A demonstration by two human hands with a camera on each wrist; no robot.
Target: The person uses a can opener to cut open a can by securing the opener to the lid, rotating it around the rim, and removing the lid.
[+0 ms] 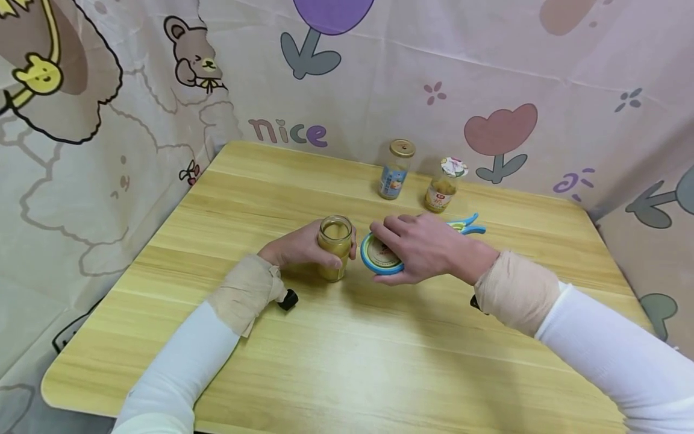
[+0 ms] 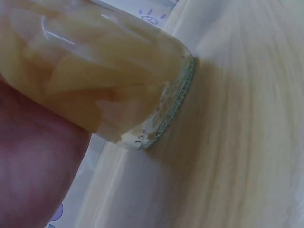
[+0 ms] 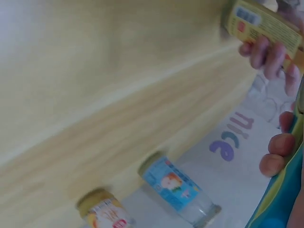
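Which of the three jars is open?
The front jar, held in the left hand: it alone has no lid on. The blue-labelled jar has a gold lid; the rightmost jar has a patterned white lid.

Held jar (image 1: 334, 258): on the table (image 1: 217, 202), in the left hand (image 1: 300, 246)
Ring tool (image 1: 365, 259): right of that jar, under the right hand (image 1: 431, 247)
Lid (image 1: 382, 253): inside the ring
Back-left jar (image 1: 394, 179): behind both hands
Back-right jar (image 1: 440, 194): beside it, slightly nearer

White sleeves (image 1: 179, 355), I notice, then crinkled beige wraps (image 1: 244, 293) round both wrists, a small black piece (image 1: 288, 300) showing at each.
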